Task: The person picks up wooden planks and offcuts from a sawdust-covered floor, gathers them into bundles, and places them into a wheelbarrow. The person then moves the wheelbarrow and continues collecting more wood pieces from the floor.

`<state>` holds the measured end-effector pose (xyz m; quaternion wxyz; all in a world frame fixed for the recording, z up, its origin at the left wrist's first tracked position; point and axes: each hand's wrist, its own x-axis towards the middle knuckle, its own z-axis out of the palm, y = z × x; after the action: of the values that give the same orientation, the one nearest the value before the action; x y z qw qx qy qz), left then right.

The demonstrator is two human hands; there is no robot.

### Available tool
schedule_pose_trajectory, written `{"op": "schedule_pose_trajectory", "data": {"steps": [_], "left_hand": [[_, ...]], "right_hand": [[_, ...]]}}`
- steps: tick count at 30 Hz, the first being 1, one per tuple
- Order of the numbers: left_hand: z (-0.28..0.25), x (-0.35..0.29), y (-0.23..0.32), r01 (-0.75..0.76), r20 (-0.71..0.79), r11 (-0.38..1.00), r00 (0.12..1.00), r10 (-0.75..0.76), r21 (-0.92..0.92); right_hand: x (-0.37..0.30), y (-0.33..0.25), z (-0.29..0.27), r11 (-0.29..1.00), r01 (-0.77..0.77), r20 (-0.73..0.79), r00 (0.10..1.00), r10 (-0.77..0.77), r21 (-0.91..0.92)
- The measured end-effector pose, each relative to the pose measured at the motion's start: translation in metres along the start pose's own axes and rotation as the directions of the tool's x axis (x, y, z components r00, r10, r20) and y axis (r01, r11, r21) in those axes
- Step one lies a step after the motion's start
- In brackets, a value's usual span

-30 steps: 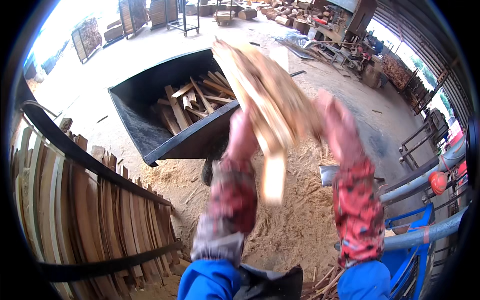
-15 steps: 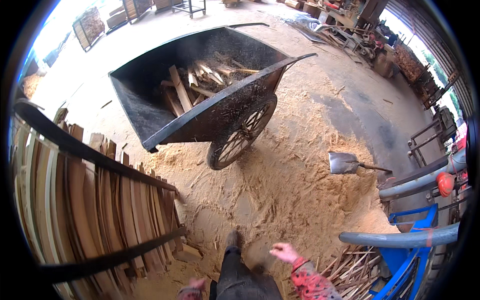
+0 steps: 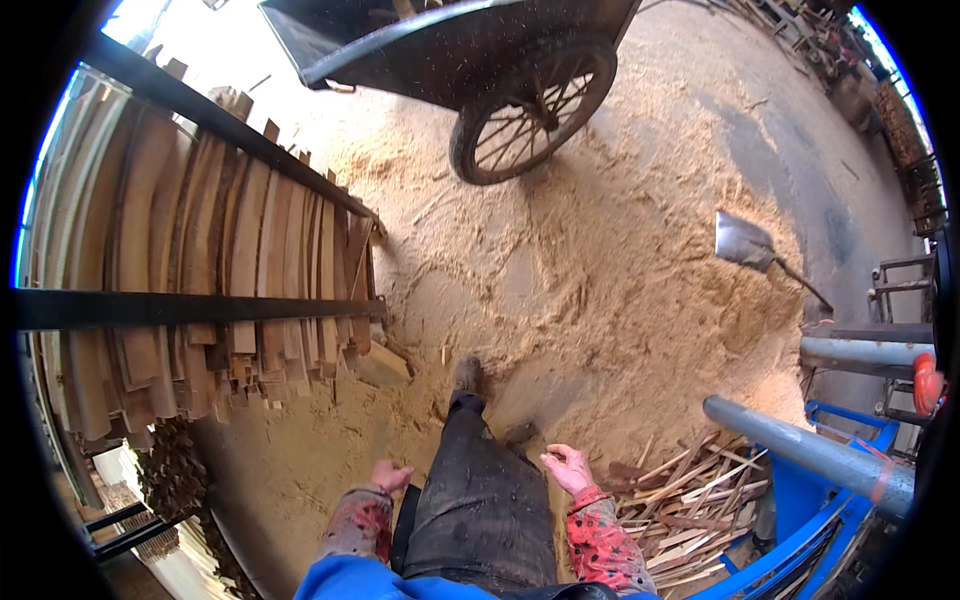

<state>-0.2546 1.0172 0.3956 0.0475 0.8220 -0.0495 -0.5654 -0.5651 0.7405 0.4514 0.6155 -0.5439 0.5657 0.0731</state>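
The right hand [image 3: 568, 468] is loosely curled, with the fingers bent partway, and it has hold of nothing. The left hand [image 3: 390, 475] hangs at the other side of the person's dark apron [image 3: 480, 520]. Its fingers are bent too and nothing shows in them, but I cannot tell how far open it is. Both arms have red spotted sleeves [image 3: 605, 540].

Just beside the right hand is a messy pile of thin wood sticks [image 3: 690, 510], lying every which way on the floor [image 3: 560, 270]. It reaches up to a blue metal frame [image 3: 790, 490], and a fat grey pipe [image 3: 800, 445] pokes out above it. One dark shoe [image 3: 468, 374] stands in front of the apron.

On the left, long boards [image 3: 160, 230] stand side by side in a rack with black bars [image 3: 200, 308]. A loose piece of wood [image 3: 385, 365] lies near the rack's right edge, below the lower bar's end.

Sawdust covers much of the floor. Farther off is a black cart [image 3: 450, 50] with a spoked wheel [image 3: 545, 115]; a bit of wood [image 3: 405, 8] shows inside, past its near edge. A shovel [image 3: 743, 241] lies on the sawdust to the right.
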Motion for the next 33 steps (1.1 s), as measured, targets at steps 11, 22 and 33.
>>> {"op": "schedule_pose_trajectory", "data": {"steps": [11, 22, 33], "left_hand": [[0.060, 0.226, -0.013, -0.071, -0.052, 0.997, 0.996, 0.070, -0.014], [0.051, 0.499, -0.077, 0.144, -0.470, 0.972, 0.856, -0.216, -0.184], [0.050, 0.497, -0.031, -0.031, -0.429, 0.696, 0.806, -0.407, -0.718]], "right_hand": [[0.053, 0.129, 0.128, 0.952, -0.254, 0.061, 0.967, 0.247, 0.170], [0.137, 0.150, 0.191, 0.918, -0.278, 0.078, 0.961, 0.267, 0.284], [0.148, 0.121, 0.174, 0.844, -0.266, 0.139, 0.964, 0.227, 0.466]]}}
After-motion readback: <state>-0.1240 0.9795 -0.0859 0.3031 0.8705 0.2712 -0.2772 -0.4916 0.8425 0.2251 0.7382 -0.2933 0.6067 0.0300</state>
